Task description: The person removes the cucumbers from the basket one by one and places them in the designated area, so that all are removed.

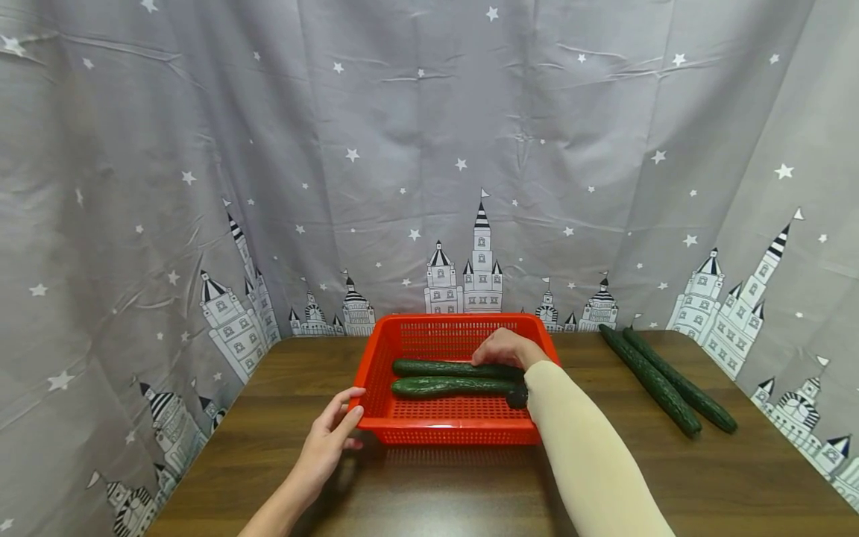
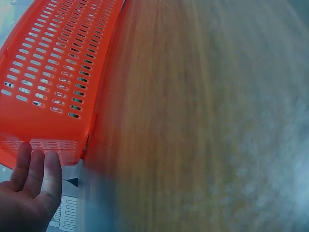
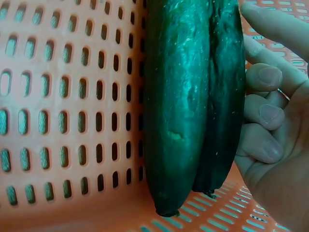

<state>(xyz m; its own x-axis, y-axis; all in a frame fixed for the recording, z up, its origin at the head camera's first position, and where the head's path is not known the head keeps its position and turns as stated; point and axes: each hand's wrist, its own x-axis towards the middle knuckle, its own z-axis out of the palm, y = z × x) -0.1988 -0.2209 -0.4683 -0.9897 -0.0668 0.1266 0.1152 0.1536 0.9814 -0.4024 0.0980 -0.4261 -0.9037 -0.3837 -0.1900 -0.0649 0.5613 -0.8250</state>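
Observation:
Two dark green cucumbers lie side by side in a red plastic basket (image 1: 463,435): the back cucumber (image 1: 429,368) and the front cucumber (image 1: 443,385). My right hand (image 1: 505,349) reaches into the basket at the right end of the back cucumber. In the right wrist view, the loosely bent fingers (image 3: 263,113) are beside that cucumber (image 3: 227,96), not wrapped round it; light contact is hard to tell. My left hand (image 1: 329,432) rests on the basket's front left corner. Its fairly straight fingers (image 2: 36,169) touch the outer wall in the left wrist view.
Two more cucumbers, a left one (image 1: 651,380) and a right one (image 1: 681,380), lie slanted on the wooden table (image 1: 282,418) to the basket's right. Behind the table hangs a grey curtain (image 1: 376,112) with stars and castles.

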